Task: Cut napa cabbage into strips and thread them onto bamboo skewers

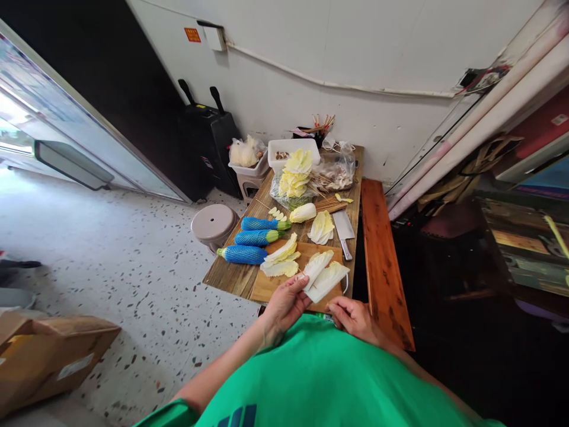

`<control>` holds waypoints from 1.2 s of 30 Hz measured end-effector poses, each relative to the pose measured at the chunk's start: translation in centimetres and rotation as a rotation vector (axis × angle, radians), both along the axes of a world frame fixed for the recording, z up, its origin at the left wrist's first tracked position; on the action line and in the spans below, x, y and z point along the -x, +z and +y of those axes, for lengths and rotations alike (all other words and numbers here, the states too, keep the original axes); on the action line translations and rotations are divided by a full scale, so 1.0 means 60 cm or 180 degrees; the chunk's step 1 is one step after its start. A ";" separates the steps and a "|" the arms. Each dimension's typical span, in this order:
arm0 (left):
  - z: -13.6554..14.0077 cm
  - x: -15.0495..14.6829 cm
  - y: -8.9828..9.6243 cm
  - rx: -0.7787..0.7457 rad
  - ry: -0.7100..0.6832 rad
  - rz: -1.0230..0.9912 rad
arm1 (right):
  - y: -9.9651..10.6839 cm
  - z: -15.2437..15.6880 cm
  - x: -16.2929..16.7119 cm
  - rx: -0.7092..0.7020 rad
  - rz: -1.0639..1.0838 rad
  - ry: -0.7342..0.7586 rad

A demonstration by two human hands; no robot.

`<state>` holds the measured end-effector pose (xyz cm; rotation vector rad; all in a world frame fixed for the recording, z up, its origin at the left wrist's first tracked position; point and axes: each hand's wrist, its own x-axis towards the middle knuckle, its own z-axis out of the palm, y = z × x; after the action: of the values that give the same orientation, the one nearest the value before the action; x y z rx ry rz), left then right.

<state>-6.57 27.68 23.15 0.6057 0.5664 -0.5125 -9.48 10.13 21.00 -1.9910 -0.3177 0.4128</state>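
My left hand (288,302) is closed on pale napa cabbage leaves (328,281), holding them over the wooden cutting board (262,289). A thin wooden skewer (315,287) shows against the leaves and lines up with the pinched fingers of my right hand (353,317); its near end is hard to see. More cabbage leaves (281,258) rest on the board's left part. Just beyond the board is another leaf stack (321,228), with a cleaver (344,230) to its right. A small cabbage heart (303,213) lies farther back.
Three blue-netted zucchini-like vegetables (243,254) lie at the table's left. Behind are bagged cabbage leaves (296,178), a skewer bundle (331,204), a white tub (293,145) and a plastic bag (340,172). A stool (214,222) stands left; a wooden bench (386,261) runs along the right.
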 end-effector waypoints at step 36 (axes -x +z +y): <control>-0.049 -0.016 -0.022 -0.0356 0.0525 0.0439 | -0.056 0.015 0.006 0.0476 -0.0583 -0.0155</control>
<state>-5.63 24.75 21.80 0.6265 0.7730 -0.3702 -9.85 11.00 17.62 -2.1842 -0.3609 0.2291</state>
